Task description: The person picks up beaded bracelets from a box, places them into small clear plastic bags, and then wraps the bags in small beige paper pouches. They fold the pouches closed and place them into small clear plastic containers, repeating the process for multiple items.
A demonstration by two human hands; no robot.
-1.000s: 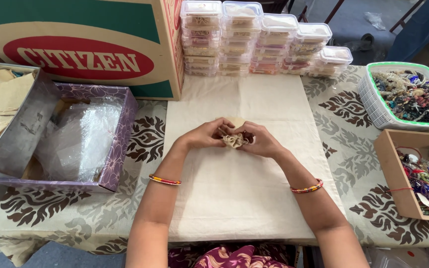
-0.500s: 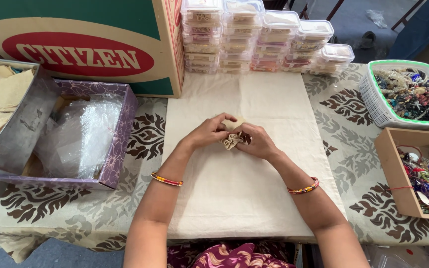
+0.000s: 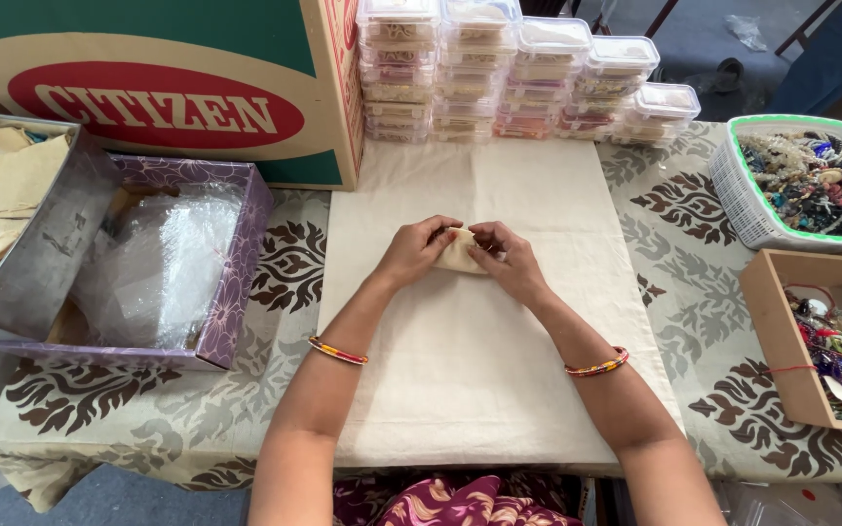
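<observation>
Both my hands meet at the middle of a cream cloth [image 3: 479, 370] spread on the table. My left hand [image 3: 414, 252] and my right hand [image 3: 505, 256] pinch a small beige cloth pouch [image 3: 460, 253] between them, fingers curled over its top edge. What is inside the pouch is hidden. Each wrist wears a thin multicoloured bangle.
Stacks of clear lidded containers [image 3: 523, 73] line the far edge. A purple box with plastic wrap [image 3: 172, 263] and a grey box of beige cloths [image 3: 12, 209] sit left, before a big cardboard carton [image 3: 163, 88]. A white basket [image 3: 801, 180] and a wooden box [image 3: 835, 341] of beaded jewellery sit right.
A small beaded piece showed between my fingers earlier; now only the beige pouch shows, folded over it. My hands stay in the same spot.
</observation>
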